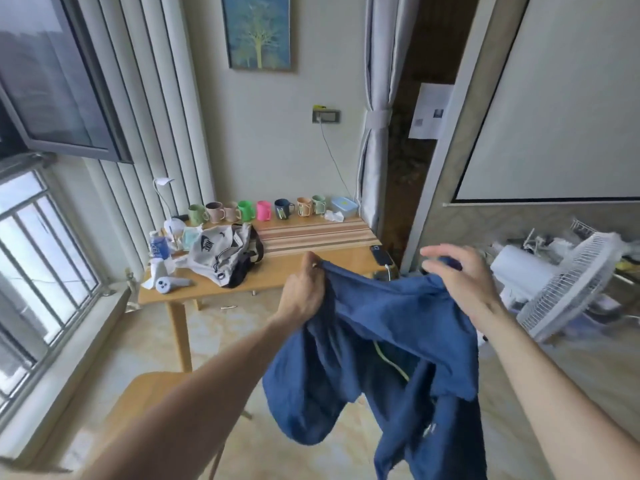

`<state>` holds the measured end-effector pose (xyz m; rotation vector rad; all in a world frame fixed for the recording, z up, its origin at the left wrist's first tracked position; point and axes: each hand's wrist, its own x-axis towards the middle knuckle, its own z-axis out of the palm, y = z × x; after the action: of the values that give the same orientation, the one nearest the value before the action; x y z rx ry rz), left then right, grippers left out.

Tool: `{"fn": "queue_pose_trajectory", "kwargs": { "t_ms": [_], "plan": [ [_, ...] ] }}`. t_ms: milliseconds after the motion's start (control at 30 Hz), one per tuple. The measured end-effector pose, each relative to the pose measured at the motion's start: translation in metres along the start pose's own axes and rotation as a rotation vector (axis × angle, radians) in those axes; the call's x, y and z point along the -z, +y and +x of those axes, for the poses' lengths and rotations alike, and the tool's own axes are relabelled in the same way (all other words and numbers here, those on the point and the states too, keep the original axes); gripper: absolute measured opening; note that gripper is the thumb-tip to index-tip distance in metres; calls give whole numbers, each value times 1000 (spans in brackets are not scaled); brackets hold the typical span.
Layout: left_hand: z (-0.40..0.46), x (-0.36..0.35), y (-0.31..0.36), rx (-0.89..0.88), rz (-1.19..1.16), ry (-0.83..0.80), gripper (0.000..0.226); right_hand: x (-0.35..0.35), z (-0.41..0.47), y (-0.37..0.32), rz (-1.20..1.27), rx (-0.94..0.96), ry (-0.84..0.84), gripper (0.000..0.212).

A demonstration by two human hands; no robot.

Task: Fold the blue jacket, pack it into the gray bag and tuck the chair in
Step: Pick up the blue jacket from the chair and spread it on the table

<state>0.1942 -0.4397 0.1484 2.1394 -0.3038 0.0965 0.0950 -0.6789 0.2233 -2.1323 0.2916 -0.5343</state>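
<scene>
Indoors, beside a barred window (31,258), a person stands over a wooden chair (145,396) that sits pulled out from a wooden table (277,271), its seat showing under the left forearm. On the table's left end lie a small white desk lamp (166,206), a blue-labelled bottle (159,245) and a white handheld device (171,284); just right of them the gray bag (218,252) slumps open-mouthed, its dark straps trailing toward the table's front edge. Behind it a row of coloured mugs (256,209) lines the wall, ending at a lidded plastic box (344,206), with a striped mat (311,235) in front.

Centre frame, the left hand (304,292) pinches one upper edge of the blue jacket (381,348), thumb and fingers closed on the cloth. The garment hangs unfolded in mid-air between both arms, clear of table and bag, a pale drawcord showing in its folds. The right hand (457,275) grips the opposite upper edge, some fingers loosely spread above the fabric. Farther right, a white electric fan (568,282) tilts against clutter below a projection screen (571,98).
</scene>
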Motion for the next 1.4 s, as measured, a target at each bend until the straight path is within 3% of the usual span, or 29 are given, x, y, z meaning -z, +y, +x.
{"fn": "queue_pose_trajectory", "kwargs": {
  "t_ms": [100, 167, 267, 333, 367, 467, 500, 600, 700, 800, 833, 900, 933, 1000, 1033, 1167, 1267, 1300, 1400],
  "plan": [
    [49, 34, 4, -197, 257, -231, 73, -31, 27, 20, -615, 46, -270, 89],
    [81, 49, 7, -406, 524, -299, 109, -62, 39, 14, -858, 82, -374, 102],
    [127, 57, 4, -536, 591, -325, 120, -123, 64, 5, -903, 166, -392, 110],
    [156, 59, -4, -566, 538, -350, 117, -168, 86, -3, -806, 145, -405, 113],
    [169, 61, -10, -581, 511, -369, 115, -187, 98, -8, -706, 107, -416, 104],
    [206, 75, -36, -623, 445, -436, 107, -238, 140, -17, -452, 93, -385, 27],
    [216, 83, -46, -632, 424, -438, 104, -251, 154, -22, -406, 74, -380, 21],
    [241, 109, -84, -575, 477, -298, 112, -286, 197, -33, -139, 27, -335, 21],
    [254, 124, -136, -289, 672, -138, 153, -308, 236, -48, 208, -134, -263, 30],
    [265, 116, -193, 51, 606, -303, 179, -326, 273, -50, 478, -338, -248, 25],
    [273, 106, -211, 150, 479, -362, 181, -335, 285, -50, 537, -387, -258, 25],
    [294, 83, -232, 334, 39, -389, 161, -352, 312, -43, 592, -455, -297, 22],
    [307, 70, -241, 404, -129, -346, 126, -359, 328, -39, 590, -469, -330, 21],
    [342, 57, -251, 449, -240, -263, 35, -369, 369, -23, 507, -429, -382, 21],
    [363, 61, -254, 470, -247, -259, 10, -371, 394, -13, 422, -374, -403, 24],
    [478, 107, -273, 589, -195, -235, 11, -373, 523, 42, 201, -223, -494, 17],
    [593, 124, -301, 652, -192, -29, 20, -399, 619, 84, 109, -275, -606, 10],
    [633, 119, -306, 675, -189, 45, 28, -414, 648, 99, 96, -307, -623, 12],
    [745, 91, -312, 710, -222, 242, 27, -477, 731, 146, 50, -381, -610, 18]
  ]
}}
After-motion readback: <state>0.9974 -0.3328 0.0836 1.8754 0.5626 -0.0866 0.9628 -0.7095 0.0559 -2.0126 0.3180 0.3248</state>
